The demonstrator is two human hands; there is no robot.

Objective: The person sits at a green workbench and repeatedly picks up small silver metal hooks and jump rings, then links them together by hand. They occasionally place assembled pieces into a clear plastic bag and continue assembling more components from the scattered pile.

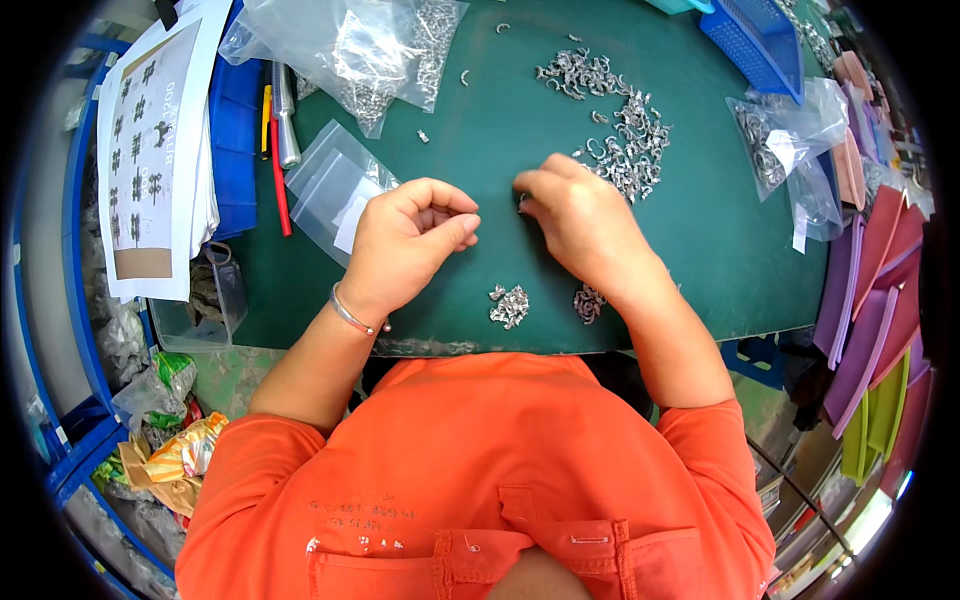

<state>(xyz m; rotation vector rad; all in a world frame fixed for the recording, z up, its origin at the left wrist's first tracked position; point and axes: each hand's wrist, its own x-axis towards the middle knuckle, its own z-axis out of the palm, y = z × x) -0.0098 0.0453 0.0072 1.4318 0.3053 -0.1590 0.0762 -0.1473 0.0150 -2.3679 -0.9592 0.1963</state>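
Observation:
My left hand (412, 238), with a bangle on its wrist, hovers above the green table (480, 120). Its fingers curl toward the thumb, and whatever lies between them is hidden. Opposite it, my right hand (585, 225) is slightly blurred, thumb and fingertips pinched together; a tiny dark thing shows at the tips, too small to name. Beyond the right hand spreads a loose heap of small curved silvery metal pieces (635, 145). Nearer me lie a small pile of silvery metal pieces (510, 306) and another pile of small pieces (588, 303), partly covered by my right forearm.
Clear plastic bags (370, 50) of metal parts lie at the far left, above small zip bags (325, 190). A red pen (279, 180) and printed sheets (150, 150) are at left. Right are a blue basket (760, 45), bagged parts (775, 150) and coloured bins (860, 320).

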